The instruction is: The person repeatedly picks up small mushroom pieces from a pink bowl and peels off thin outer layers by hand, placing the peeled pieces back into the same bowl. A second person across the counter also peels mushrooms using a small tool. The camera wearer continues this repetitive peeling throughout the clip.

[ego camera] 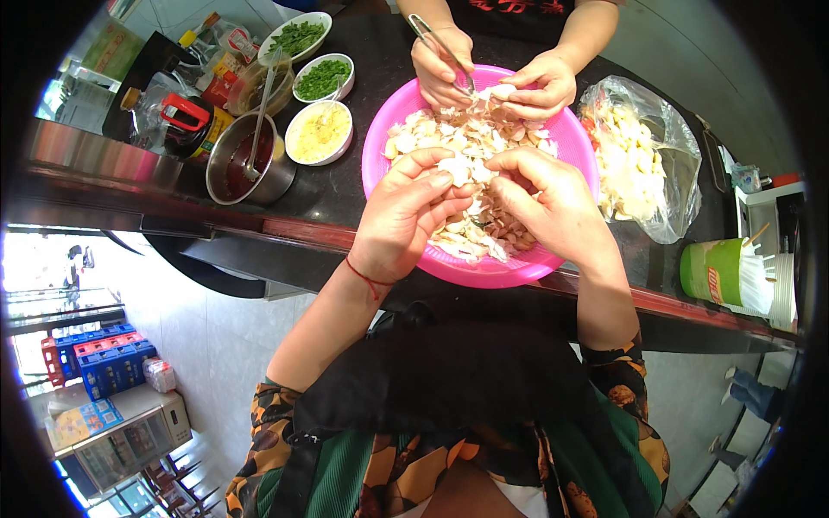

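A pink plastic colander (pixel 495 277) full of garlic cloves and papery skins (pixel 492 146) sits at the edge of a dark counter. Over it, my left hand (pixel 418 207), with a red string on the wrist, has its fingertips closed on a pale piece of garlic (pixel 457 169). My right hand (pixel 550 201) is just right of that piece, thumb and forefinger bent together; what lies between them is hard to make out. Across the colander a co-worker's hands (pixel 492 78) hold metal tweezers (pixel 440 48) and a garlic clove (pixel 502 92).
Right of the colander lies a clear plastic bag (pixel 680 162) of peeled garlic, then a green paper tub (pixel 712 270). To the left stand a metal pot (pixel 285 178) with a ladle, a bowl of minced garlic (pixel 318 133), bowls of chopped greens (pixel 324 78) and several bottles (pixel 207 55).
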Tool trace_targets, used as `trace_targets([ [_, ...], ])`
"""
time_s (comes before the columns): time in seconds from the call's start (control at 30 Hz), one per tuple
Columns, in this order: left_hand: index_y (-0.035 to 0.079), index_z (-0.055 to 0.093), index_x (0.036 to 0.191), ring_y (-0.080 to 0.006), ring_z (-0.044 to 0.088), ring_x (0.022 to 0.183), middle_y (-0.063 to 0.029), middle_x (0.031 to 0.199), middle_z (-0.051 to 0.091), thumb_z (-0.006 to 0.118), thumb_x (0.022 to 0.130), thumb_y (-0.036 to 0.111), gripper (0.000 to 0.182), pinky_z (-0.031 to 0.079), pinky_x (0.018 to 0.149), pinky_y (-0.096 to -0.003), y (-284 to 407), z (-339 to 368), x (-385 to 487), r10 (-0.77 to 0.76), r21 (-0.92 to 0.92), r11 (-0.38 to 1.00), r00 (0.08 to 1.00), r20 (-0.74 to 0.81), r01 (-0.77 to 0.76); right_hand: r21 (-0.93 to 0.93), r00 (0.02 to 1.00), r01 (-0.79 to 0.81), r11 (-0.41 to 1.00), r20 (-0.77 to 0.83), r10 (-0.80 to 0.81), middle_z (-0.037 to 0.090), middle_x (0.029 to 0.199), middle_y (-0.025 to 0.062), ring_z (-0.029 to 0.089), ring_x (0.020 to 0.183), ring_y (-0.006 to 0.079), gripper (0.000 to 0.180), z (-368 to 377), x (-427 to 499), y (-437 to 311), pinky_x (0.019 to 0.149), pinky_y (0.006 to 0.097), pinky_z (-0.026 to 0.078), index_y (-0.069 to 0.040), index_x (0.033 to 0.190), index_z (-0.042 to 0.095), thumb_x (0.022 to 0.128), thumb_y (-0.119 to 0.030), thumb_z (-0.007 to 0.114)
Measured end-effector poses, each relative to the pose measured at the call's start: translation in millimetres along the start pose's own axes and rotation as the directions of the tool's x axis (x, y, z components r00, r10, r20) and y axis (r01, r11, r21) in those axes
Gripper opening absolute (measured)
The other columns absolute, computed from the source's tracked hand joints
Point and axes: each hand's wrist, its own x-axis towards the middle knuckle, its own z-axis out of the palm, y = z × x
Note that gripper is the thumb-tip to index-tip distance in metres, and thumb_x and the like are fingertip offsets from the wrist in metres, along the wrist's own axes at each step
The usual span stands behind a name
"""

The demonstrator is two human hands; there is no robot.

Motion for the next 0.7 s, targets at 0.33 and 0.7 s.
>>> trace_targets([
  [0.33, 0.003, 0.053, 0.116, -0.0197, 0.066, 0.091, -0.0108, 0.103, 0.064, 0.055, 0.096, 0.006, 0.02, 0.057, 0.084, -0.0343, -0.4, 1.6, 1.0, 0.002, 0.037, 0.999, 1.0, -0.031, -0.001, -0.061, 0.986, 0.087, 0.994, -0.136, -0.095, 0.067, 0.083, 0.0122, 0.066, 0.075, 0.0273, 0.012, 18.9, 3.8, -1.9, 0.068, 0.034, 0.053, -0.002, 0.093, 0.068, 0.087, -0.013, 0.065],
  [0.7, 0.0, 0.056, 0.108, -0.012, 0.064, 0.077, -0.01, 0.092, 0.067, 0.061, 0.091, -0.001, 0.018, 0.053, 0.071, -0.0254, -20.7, 15.3, -3.7, 0.302, 0.295, 0.914, 0.953, -0.033, -0.28, -0.178, 0.999, 0.052, 0.983, 0.014, -0.05, 0.065, 0.079, 0.0124, 0.064, 0.073, 0.033, 0.016, 16.8, 4.9, 1.3, 0.067, 0.0428, 0.051, -0.004, 0.084, 0.065, 0.087, -0.018, 0.058],
])
